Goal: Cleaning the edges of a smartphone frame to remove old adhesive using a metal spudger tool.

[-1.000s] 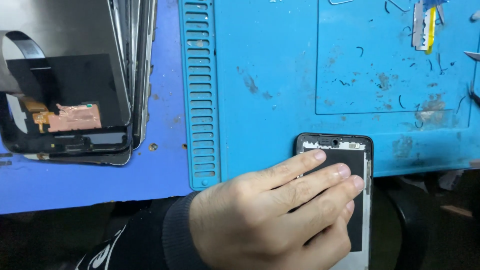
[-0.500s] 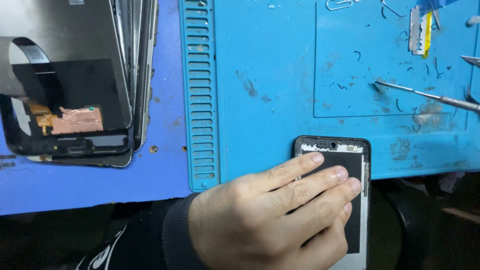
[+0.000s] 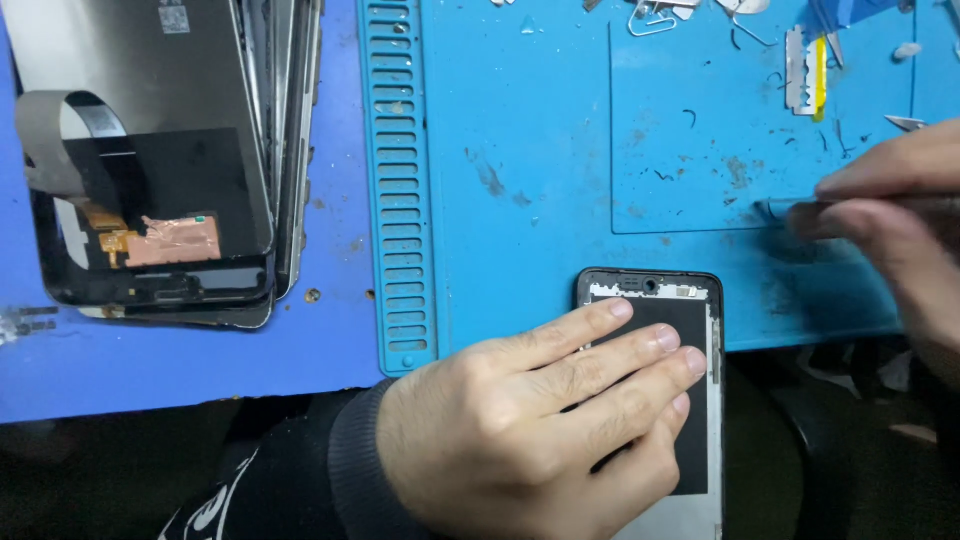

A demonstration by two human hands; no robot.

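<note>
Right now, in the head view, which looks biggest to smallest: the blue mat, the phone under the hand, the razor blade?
1. Blue mat, by far.
2. Phone, partly covered by the left hand.
3. Razor blade, farther from the camera, yet plainly smallest.

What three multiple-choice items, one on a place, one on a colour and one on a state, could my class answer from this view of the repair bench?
1. Where does the stack of phone screens lie?
A. At the far left of the bench
B. Under the right hand
C. On the phone frame

2. What colour is the work mat?
A. Red
B. Light blue
C. Green

3. What is the left hand doing?
A. Hanging in the air
B. Gripping the razor blade
C. Lying flat on the phone frame

Answers: 1 A, the stack sits left of the mat's slotted edge. 2 B, the mat is light blue all over. 3 C, the fingers are spread across the frame's dark panel, while the right hand pinches a thin metal tool over the mat.
</note>
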